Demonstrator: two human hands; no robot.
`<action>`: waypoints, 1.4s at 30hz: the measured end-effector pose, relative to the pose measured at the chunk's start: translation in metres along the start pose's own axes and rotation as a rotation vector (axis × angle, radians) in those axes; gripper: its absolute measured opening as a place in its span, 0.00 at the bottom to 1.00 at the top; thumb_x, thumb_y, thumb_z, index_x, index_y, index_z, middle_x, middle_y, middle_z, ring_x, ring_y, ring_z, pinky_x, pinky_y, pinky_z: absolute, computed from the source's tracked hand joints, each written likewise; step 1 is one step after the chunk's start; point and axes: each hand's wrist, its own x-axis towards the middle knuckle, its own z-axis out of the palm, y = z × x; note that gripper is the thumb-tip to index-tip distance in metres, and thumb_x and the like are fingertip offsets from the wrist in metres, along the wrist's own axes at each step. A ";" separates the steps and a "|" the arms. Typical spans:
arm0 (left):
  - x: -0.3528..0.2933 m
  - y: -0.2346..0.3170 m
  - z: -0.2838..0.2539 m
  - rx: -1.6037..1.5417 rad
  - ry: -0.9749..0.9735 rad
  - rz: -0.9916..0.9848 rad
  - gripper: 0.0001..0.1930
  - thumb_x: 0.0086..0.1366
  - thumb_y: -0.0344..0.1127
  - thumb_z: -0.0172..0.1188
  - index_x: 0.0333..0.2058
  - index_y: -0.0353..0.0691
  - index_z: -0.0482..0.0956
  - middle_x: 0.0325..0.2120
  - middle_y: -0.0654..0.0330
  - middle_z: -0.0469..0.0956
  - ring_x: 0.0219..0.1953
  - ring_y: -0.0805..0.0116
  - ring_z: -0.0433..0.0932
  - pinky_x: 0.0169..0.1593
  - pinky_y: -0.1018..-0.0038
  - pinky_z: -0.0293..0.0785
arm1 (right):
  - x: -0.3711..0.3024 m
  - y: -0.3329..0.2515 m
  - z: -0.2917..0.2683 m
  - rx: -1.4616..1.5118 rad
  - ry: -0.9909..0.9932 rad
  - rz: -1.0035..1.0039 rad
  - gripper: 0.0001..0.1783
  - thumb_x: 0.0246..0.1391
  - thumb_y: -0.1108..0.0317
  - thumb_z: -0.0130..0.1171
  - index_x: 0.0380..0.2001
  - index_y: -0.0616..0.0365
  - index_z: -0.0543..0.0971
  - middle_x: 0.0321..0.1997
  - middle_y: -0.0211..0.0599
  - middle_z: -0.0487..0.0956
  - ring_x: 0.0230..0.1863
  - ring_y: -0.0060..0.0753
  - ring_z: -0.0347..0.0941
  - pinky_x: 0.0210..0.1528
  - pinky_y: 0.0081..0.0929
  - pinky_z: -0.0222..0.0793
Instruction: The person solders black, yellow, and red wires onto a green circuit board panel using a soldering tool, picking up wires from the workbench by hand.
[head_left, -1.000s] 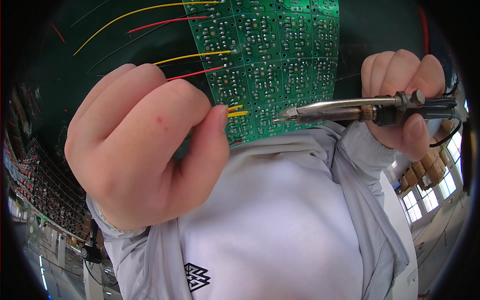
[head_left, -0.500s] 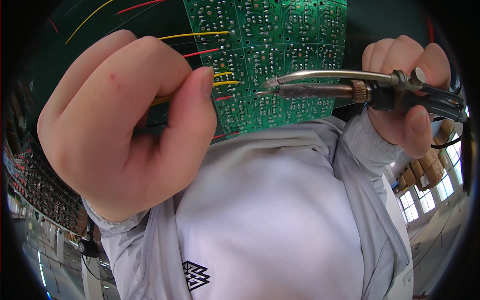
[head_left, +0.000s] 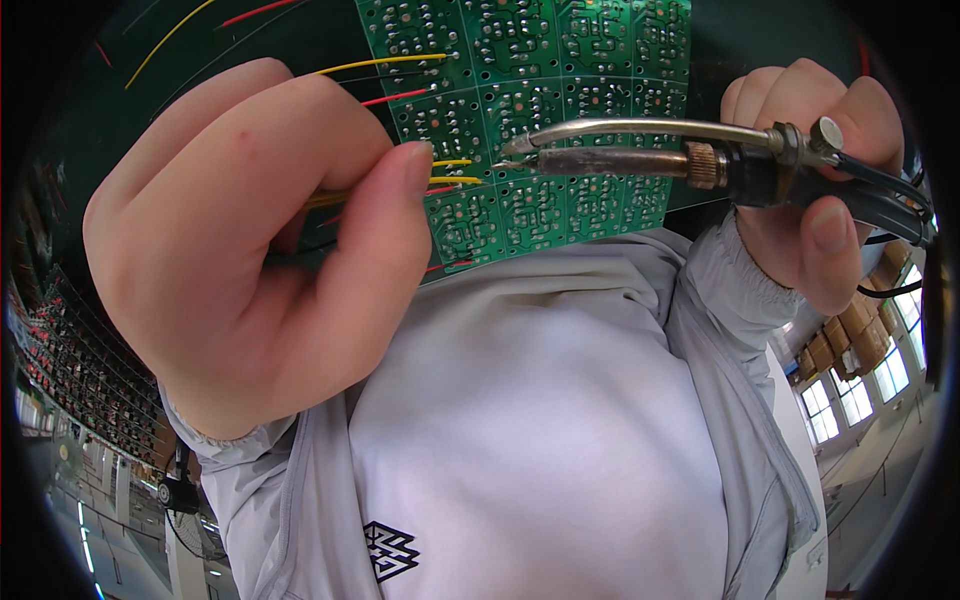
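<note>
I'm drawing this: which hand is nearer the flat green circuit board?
Left. In view, the left hand overlaps the circuit board at left; the right hand is beyond its right edge.

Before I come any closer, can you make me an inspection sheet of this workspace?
Surface: dark green tabletop, partly hidden.
Work things: green circuit board panel, yellow wires, soldering iron with its tip near the wire ends; contact cannot be told.
Clutter: a red wire left of the panel.
Hands: left hand pinches the yellow wires; right hand grips the iron.
Cables: black cables at the iron's rear.
Surroundings: cardboard boxes and windows, right.
</note>
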 end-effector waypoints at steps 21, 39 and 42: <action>0.001 0.000 -0.002 0.019 -0.017 -0.003 0.06 0.57 0.20 0.62 0.23 0.31 0.75 0.16 0.65 0.66 0.16 0.81 0.57 0.20 0.80 0.47 | 0.003 -0.002 0.005 -0.074 0.019 -0.001 0.20 0.51 0.60 0.62 0.45 0.52 0.71 0.31 0.38 0.73 0.25 0.26 0.64 0.27 0.25 0.58; 0.005 0.006 -0.008 0.049 -0.065 -0.059 0.06 0.57 0.19 0.61 0.23 0.32 0.74 0.17 0.66 0.65 0.16 0.81 0.58 0.20 0.81 0.48 | 0.005 -0.008 -0.002 -0.094 -0.027 0.009 0.20 0.51 0.60 0.62 0.45 0.51 0.71 0.32 0.39 0.74 0.26 0.25 0.65 0.27 0.24 0.59; 0.006 0.008 -0.010 0.051 -0.078 -0.067 0.06 0.57 0.19 0.61 0.23 0.32 0.74 0.17 0.66 0.65 0.16 0.81 0.59 0.20 0.81 0.48 | 0.003 -0.009 -0.006 -0.054 -0.030 0.002 0.19 0.51 0.60 0.62 0.44 0.51 0.70 0.32 0.39 0.74 0.26 0.26 0.65 0.27 0.23 0.58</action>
